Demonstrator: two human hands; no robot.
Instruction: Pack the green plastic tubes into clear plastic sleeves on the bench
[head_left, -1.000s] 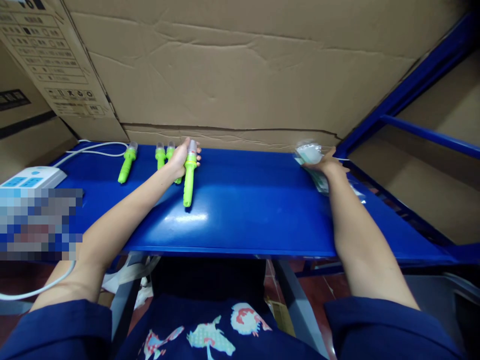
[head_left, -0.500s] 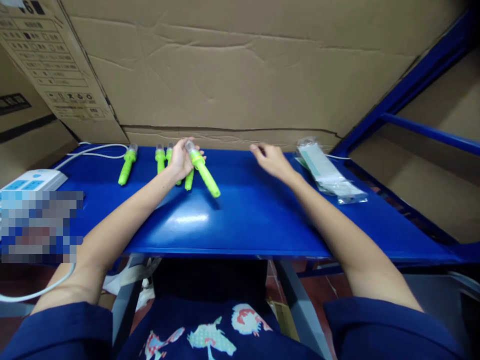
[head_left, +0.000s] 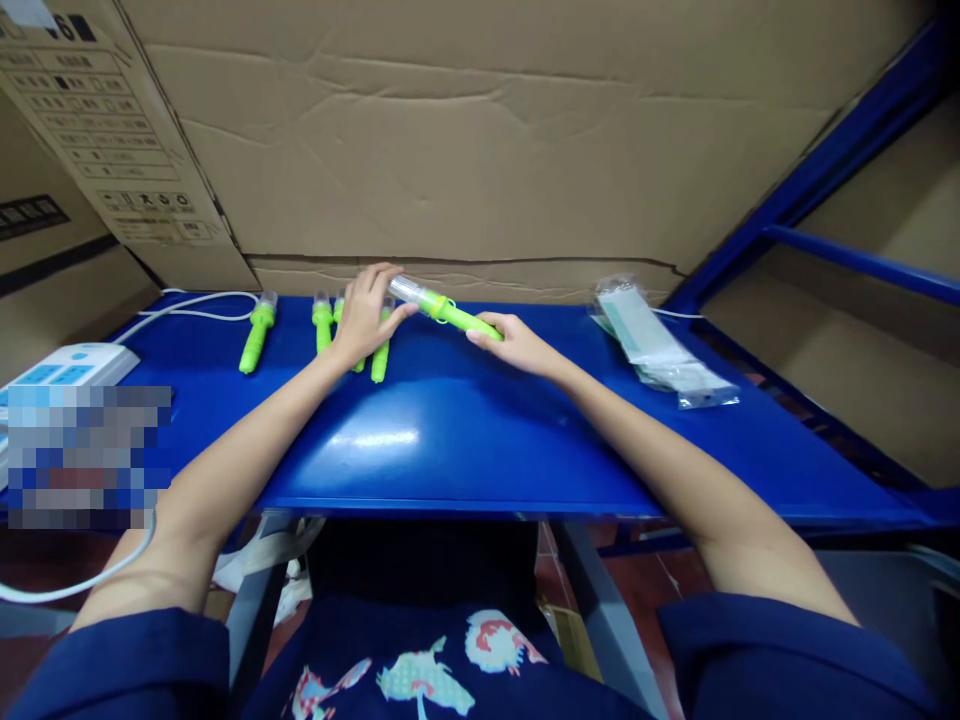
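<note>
A light stick (head_left: 433, 302), with a bright green handle and a clear tube at one end, is held slanted above the blue table. My right hand (head_left: 517, 342) is closed round the lower end of its green handle. At the clear end is my left hand (head_left: 366, 318), its fingers over the tube's tip and its thumb below; part of that tip is hidden. Under and beside the left hand lie several similar green sticks, one (head_left: 381, 360) just below the thumb and another (head_left: 322, 325) left of the fingers. One more green stick (head_left: 257, 335) lies farther left.
Clear plastic bags (head_left: 645, 335) with pale contents lie at the right of the table (head_left: 450, 450). A white power strip (head_left: 71, 370) and its cable are at left. A cardboard wall (head_left: 487, 150) closes the back; a blue frame (head_left: 862, 265) stands right.
My right hand has come left and taken hold of the green handle. My left hand has turned over, back upward, at the clear end. The stick is raised and less steeply slanted.
</note>
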